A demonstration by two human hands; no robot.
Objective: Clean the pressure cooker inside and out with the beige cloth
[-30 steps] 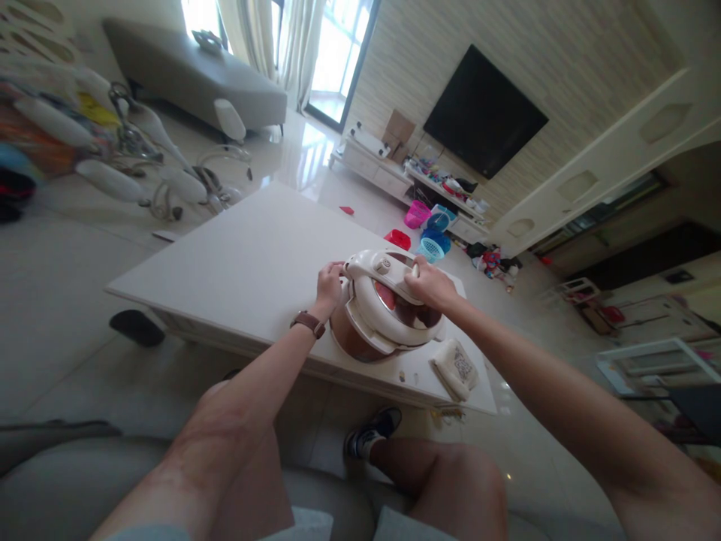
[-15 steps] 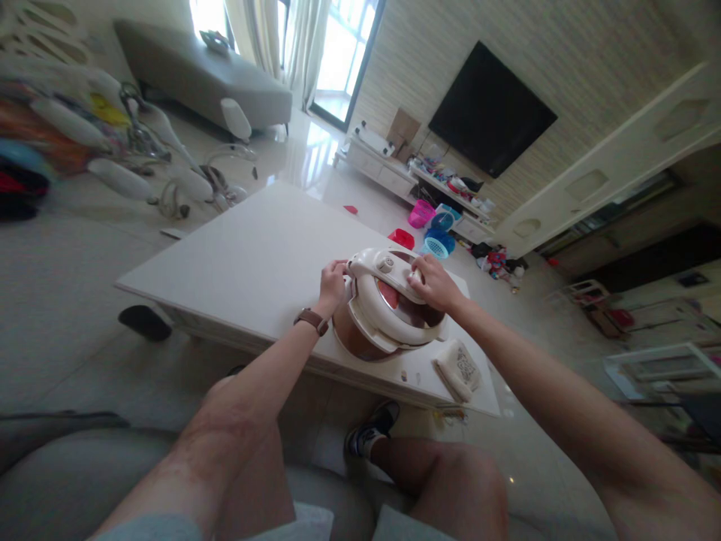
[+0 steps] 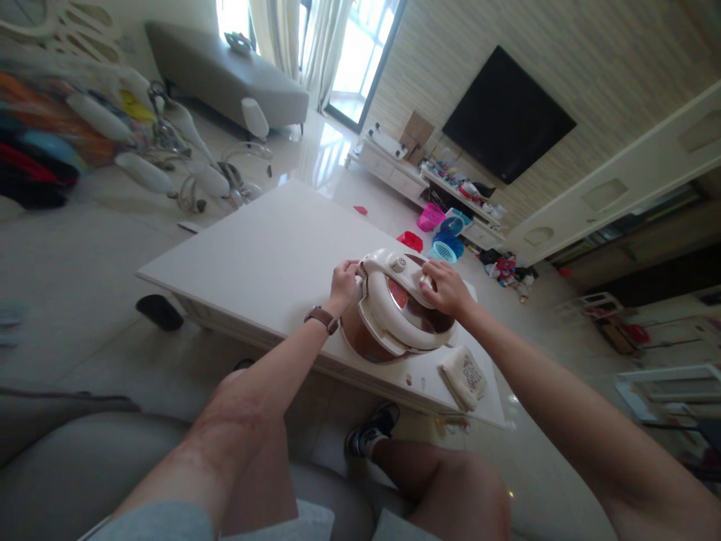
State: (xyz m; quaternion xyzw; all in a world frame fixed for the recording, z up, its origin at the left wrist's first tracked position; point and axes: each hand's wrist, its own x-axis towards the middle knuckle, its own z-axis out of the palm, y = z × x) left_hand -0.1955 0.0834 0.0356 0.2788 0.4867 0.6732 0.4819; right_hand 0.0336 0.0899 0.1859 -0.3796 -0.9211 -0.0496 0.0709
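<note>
Treat the cooker (image 3: 391, 319) as probably heavy and rigid, best held by its lid handle (image 3: 428, 282), with right hand (image 3: 447, 288) curled round, and side, with hold by left hand (image 3: 344, 283) unclear.

No text, label, brand, number or sign can be read here.

Home living room, wall-mounted television (image 3: 508, 114), curtains (image 3: 276, 37), gray bench (image 3: 225, 75)
</note>
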